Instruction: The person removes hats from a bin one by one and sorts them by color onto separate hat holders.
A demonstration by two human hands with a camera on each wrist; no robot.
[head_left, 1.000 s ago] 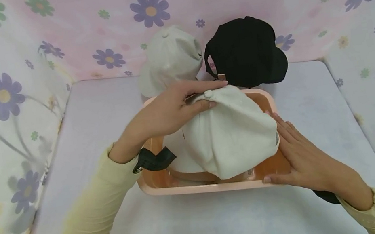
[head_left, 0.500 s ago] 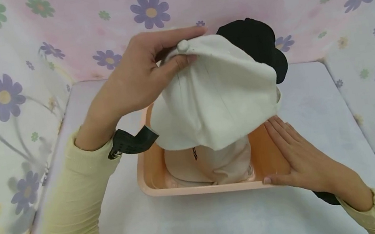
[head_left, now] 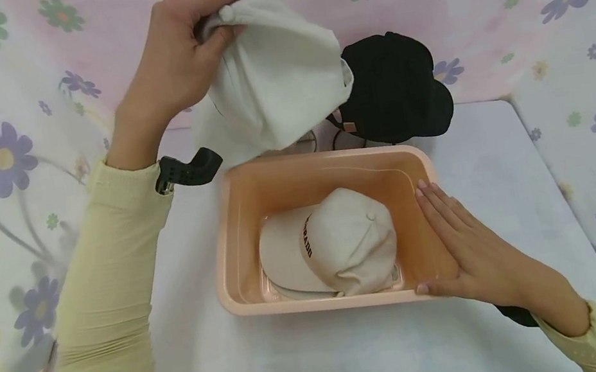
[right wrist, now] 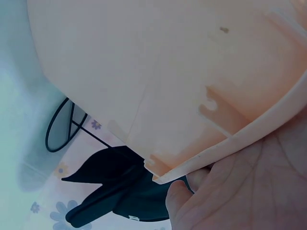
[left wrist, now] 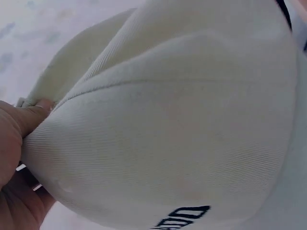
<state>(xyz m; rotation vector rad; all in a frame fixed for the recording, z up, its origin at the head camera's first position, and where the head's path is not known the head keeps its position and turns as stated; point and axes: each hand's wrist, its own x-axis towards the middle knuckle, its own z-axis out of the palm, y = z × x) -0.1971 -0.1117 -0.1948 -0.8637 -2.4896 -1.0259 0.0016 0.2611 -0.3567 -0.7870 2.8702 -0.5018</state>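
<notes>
My left hand [head_left: 178,55] pinches the crown of a cream cap [head_left: 272,79] by its top button and holds it up above the table's back left. That cap [left wrist: 168,129] fills the left wrist view, with my fingers [left wrist: 19,134] gripping its fabric. My right hand [head_left: 462,244] lies flat with straight fingers on the right rim of a peach plastic tub [head_left: 233,222]. A beige cap [head_left: 331,246] with a brown band lies inside the tub. The right wrist view shows the tub's wall [right wrist: 158,76] from below.
A black cap [head_left: 396,89] stands on a wire stand behind the tub, also seen as the black cap [right wrist: 120,191] beside the wire stand [right wrist: 62,124] in the right wrist view. Flowered cloth walls [head_left: 0,155] enclose the white table [head_left: 302,361] on three sides.
My left hand has lifted the cream cap out of the tub, up and to the back left, uncovering the beige cap beneath. My right hand stays on the tub's rim.
</notes>
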